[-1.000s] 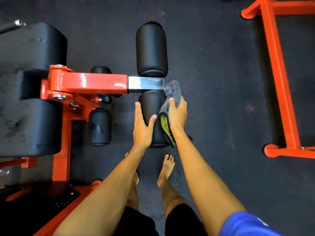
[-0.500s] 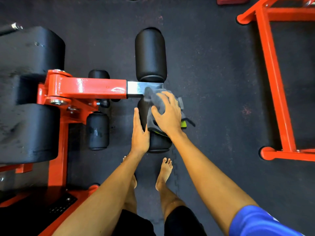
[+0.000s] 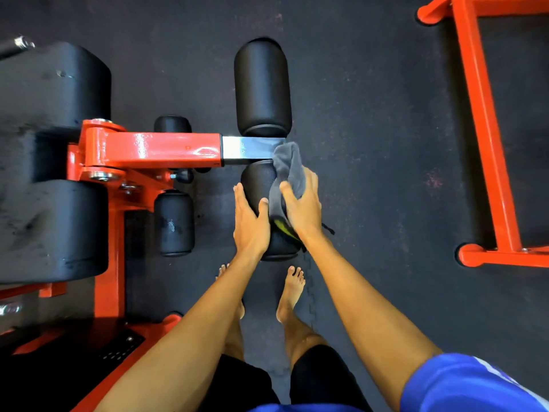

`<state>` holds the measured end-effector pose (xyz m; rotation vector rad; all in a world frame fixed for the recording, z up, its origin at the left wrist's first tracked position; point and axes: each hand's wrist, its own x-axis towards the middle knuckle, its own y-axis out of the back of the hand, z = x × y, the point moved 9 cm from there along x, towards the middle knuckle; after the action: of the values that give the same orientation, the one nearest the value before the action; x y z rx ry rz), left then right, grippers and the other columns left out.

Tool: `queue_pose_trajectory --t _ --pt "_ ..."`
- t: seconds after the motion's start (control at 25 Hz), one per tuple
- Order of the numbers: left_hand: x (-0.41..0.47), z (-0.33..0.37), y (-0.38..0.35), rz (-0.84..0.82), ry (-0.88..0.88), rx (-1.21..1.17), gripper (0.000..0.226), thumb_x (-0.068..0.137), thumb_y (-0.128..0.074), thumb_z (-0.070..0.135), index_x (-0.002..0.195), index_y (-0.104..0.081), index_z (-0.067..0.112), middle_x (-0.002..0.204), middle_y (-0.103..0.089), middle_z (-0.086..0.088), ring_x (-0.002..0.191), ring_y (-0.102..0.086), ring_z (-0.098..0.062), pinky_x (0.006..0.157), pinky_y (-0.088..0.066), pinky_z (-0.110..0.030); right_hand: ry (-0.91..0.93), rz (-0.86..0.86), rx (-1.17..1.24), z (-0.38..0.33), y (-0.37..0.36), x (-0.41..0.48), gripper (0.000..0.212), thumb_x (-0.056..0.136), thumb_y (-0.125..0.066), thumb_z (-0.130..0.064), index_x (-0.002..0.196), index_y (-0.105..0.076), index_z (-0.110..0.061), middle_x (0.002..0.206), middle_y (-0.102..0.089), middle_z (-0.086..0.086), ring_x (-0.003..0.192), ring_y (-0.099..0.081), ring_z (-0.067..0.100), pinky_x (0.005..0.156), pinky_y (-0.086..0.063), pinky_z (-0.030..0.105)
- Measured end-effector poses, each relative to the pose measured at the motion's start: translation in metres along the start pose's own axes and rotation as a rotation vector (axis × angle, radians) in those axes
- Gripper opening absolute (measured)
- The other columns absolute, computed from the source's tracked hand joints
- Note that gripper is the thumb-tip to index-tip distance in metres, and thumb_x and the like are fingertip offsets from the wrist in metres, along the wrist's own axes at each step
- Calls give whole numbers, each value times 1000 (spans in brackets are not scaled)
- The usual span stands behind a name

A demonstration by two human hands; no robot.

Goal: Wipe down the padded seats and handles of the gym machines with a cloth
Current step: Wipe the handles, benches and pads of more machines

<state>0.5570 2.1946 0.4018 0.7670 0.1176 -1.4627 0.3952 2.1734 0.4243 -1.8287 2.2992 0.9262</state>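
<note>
Currently my right hand point(image 3: 303, 209) clasps the grey cloth point(image 3: 289, 171) against the near roller pad point(image 3: 257, 179), left hand point(image 3: 249, 224) laid flat steadying it; I'd judge the far roller pad point(image 3: 263, 87) and big pads point(image 3: 53, 227) are yet to do

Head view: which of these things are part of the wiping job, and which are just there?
In the job: cloth, near roller, left hand resting on it, right hand holding the cloth.
Just there: orange frame on the right, floor.

Four roller pads point(image 3: 263, 87) point(image 3: 257, 181) point(image 3: 174, 223) point(image 3: 172, 124), two big pads point(image 3: 53, 84) point(image 3: 50, 227), one cloth point(image 3: 289, 171), two hands point(image 3: 249, 227) point(image 3: 303, 209), two feet point(image 3: 292, 289) point(image 3: 224, 270).
</note>
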Motion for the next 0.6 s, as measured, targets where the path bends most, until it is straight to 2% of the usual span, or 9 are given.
queue_pose_trajectory --t 0.08,0.16,0.24,0.32,0.4,0.48,0.6 --pt "-1 5 2 52 29 44 70 104 -39 55 163 -9 34 169 -11 17 154 -18 -7 120 -24 -41 139 -30 -6 2 0 -26 51 98 -57 -41 143 -35 -48 156 -37 -20 134 -51 11 108 -44 37" --pt "-1 6 1 72 34 51 69 104 -39 57 162 -11 34 168 -15 17 153 -23 -9 118 -26 -41 9 26 38 28 0 -28 50 99 -55 -44 145 -36 -45 154 -44 -15 133 -53 14 108 -46 40" --pt "1 1 1 55 28 -8 67 105 -39 55 163 -14 33 168 -19 16 151 -25 -8 120 -25 -39 -141 67 101 53 2 -36 58 96 -53 -53 150 -39 -36 150 -51 -8 133 -54 19 108 -46 42" --pt "11 -10 1 -11 17 -142 62 108 -39 49 163 -19 28 167 -24 12 150 -27 -6 125 -23 -38 -125 41 157 68 1 -58 66 91 -52 -61 148 -42 -29 145 -55 -5 133 -54 17 108 -47 39" --pt "22 -20 1 -85 8 -243 58 110 -36 44 162 -23 23 164 -26 14 147 -27 -1 126 -22 -38 -120 4 218 76 0 -75 64 87 -55 -62 142 -46 -31 139 -57 -8 133 -54 13 108 -47 32" --pt "21 -20 1 -101 22 -212 55 112 -32 38 162 -22 20 162 -26 14 145 -25 3 126 -19 -31 -115 26 237 69 5 -53 56 90 -58 -53 142 -45 -34 143 -54 -11 136 -50 10 112 -42 29" --pt "10 -1 5 -12 -31 -131 54 112 -32 31 163 -16 20 168 -18 7 152 -18 -3 125 -15 -26 -71 41 144 22 4 23 50 103 -58 -31 151 -45 -26 148 -52 -4 138 -48 17 114 -38 33"
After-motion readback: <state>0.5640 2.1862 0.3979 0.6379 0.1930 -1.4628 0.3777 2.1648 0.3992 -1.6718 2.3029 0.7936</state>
